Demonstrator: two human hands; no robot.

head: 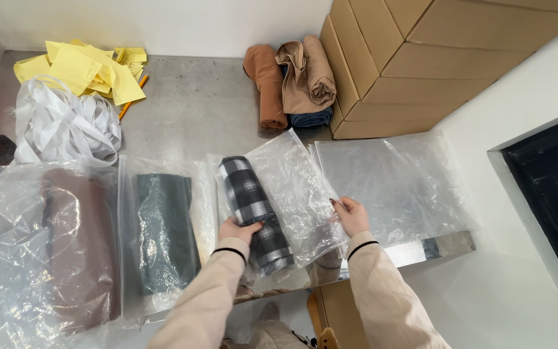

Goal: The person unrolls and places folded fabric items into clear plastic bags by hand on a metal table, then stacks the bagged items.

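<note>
rolled black-and-white checked cloth (254, 210) at the metal table (195, 103) front edge, half inside a clear plastic bag (295, 190); gripped by left hand (239, 230), fingers curled around; bag edge pinched by right hand (351, 215). bagged dark green cloth (165, 232) just left.
</note>
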